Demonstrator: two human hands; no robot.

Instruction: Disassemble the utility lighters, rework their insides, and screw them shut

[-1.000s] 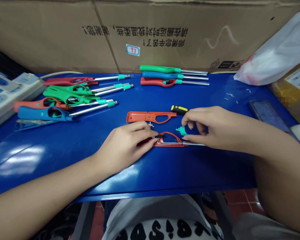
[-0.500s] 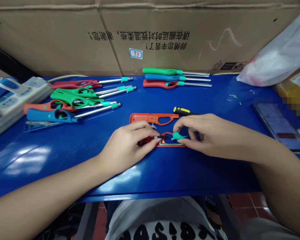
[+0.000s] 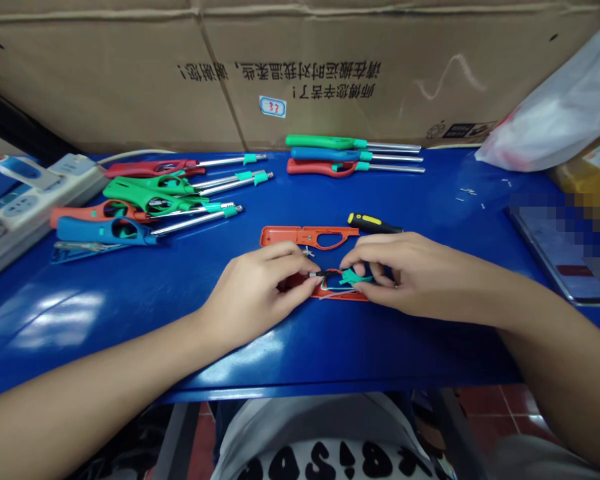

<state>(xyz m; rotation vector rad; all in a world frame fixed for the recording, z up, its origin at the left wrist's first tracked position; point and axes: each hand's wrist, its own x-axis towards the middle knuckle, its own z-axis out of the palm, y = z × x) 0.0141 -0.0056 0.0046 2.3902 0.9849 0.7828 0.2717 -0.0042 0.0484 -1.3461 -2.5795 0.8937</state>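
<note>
An orange lighter half-shell (image 3: 337,294) lies on the blue table, partly covered by my fingers. Thin pale wires or tubes run along its lower edge. My left hand (image 3: 275,283) pinches a small black piece with a silvery end (image 3: 322,273) at the shell's left part. Between the thumb and fingers of my right hand (image 3: 390,273) is a green trigger (image 3: 354,277), over the shell's opening. The other orange half-shell (image 3: 300,236) rests just beyond my hands. Beside it lies a black and yellow screwdriver (image 3: 375,223), its far end behind my right hand.
Several partly opened lighters (image 3: 145,193) lie at the left near a white power strip (image 3: 35,193). Closed lighters (image 3: 325,155) lie at the back by the cardboard box (image 3: 320,40). At the right are tiny silvery bits (image 3: 467,192), a phone (image 3: 560,260) and a plastic bag (image 3: 555,100).
My right hand has moved slightly left with the green trigger, which sits a little lower over the shell. The pale wires now stick out at the shell's near edge. My left hand is nearly still.
</note>
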